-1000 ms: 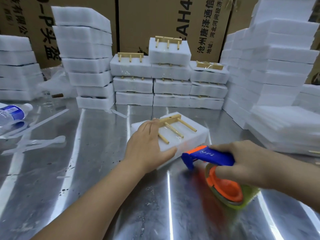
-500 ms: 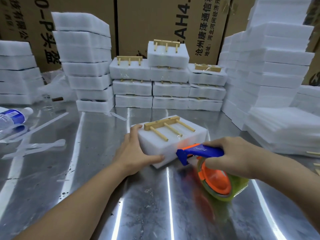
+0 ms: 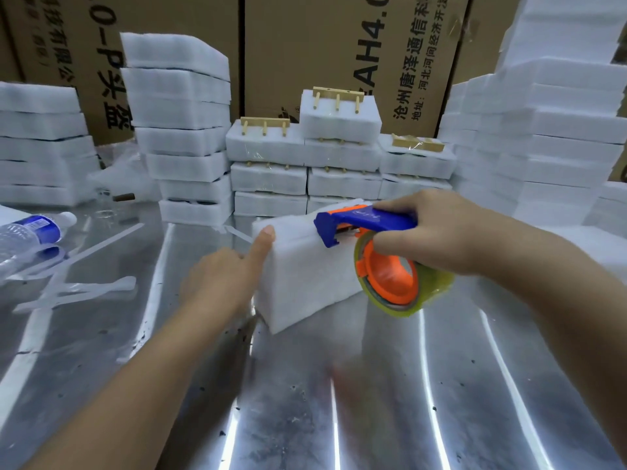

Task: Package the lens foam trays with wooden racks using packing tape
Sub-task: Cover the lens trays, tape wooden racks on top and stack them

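A white foam tray block (image 3: 302,276) stands tipped up on its edge on the metal table (image 3: 339,401), its broad bare face toward me; its wooden rack is hidden behind it. My left hand (image 3: 224,276) grips the block's left edge, forefinger up along the corner. My right hand (image 3: 437,235) holds a tape dispenser (image 3: 380,252) with a blue handle, orange hub and yellowish tape roll. Its blue cutter end rests on the block's upper right edge.
Taped foam blocks with wooden racks (image 3: 336,147) are stacked at the back centre. Plain foam stacks rise at the left (image 3: 179,130), far left (image 3: 40,147) and right (image 3: 549,130). A water bottle (image 3: 30,232) and tape strips (image 3: 68,290) lie at the left. Cardboard boxes (image 3: 339,45) stand behind.
My left hand has tipped the foam block from lying flat, rack upward, onto its edge. My right hand has lifted the dispenser from the table up to the block's upper edge.
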